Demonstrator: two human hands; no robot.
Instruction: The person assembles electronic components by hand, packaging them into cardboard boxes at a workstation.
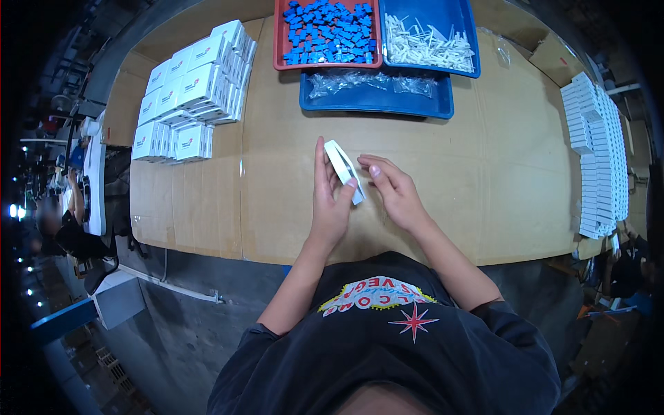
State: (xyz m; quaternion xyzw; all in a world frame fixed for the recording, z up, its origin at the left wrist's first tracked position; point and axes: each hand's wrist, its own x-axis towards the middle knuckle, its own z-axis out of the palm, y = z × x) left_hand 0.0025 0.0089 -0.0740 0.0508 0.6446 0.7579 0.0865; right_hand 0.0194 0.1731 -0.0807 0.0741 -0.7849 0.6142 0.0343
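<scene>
My left hand (330,200) is closed around a small white box (340,166), thumb on its near end and fingers along its left side. The box is tilted, and a dark gap runs along its side, so it looks partly open. My right hand (395,192) is just right of the box, apart from it, with fingers slightly bent and nothing visible in them. Both hands are over the cardboard-covered table (290,149).
White boxes (197,83) are stacked at the left; more stand in rows (595,152) at the right edge. At the back, a red tray (278,52) holds blue pieces, a blue tray (476,55) white sticks, and a lower blue tray (373,105) clear plastic bags. Other people are at both sides.
</scene>
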